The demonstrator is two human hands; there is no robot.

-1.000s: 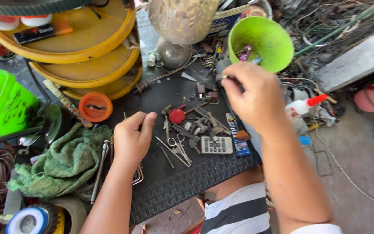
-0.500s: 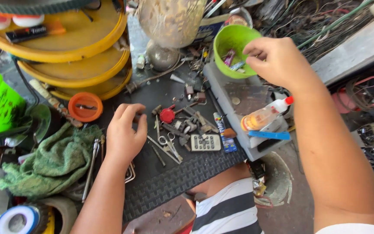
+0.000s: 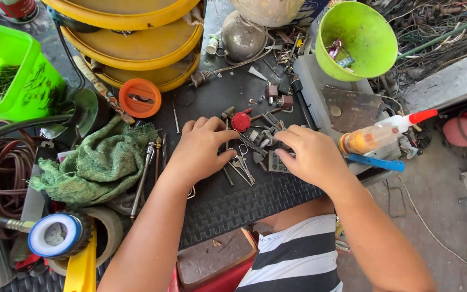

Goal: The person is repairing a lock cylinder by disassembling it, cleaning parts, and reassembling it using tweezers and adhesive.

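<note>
While both hands rest on the black ribbed mat (image 3: pixel 244 205), the left hand (image 3: pixel 204 148) lies palm down with fingers loosely spread beside a red-capped part (image 3: pixel 241 121) and small scissors (image 3: pixel 242 162). The right hand (image 3: pixel 312 157) covers a grey calculator (image 3: pixel 277 162), fingertips meeting small metal parts (image 3: pixel 260 138); whether it pinches one cannot be told. A green cloth (image 3: pixel 95 165) lies left; a lime-green bowl (image 3: pixel 360 40) and glue bottle (image 3: pixel 379 135) lie right.
</note>
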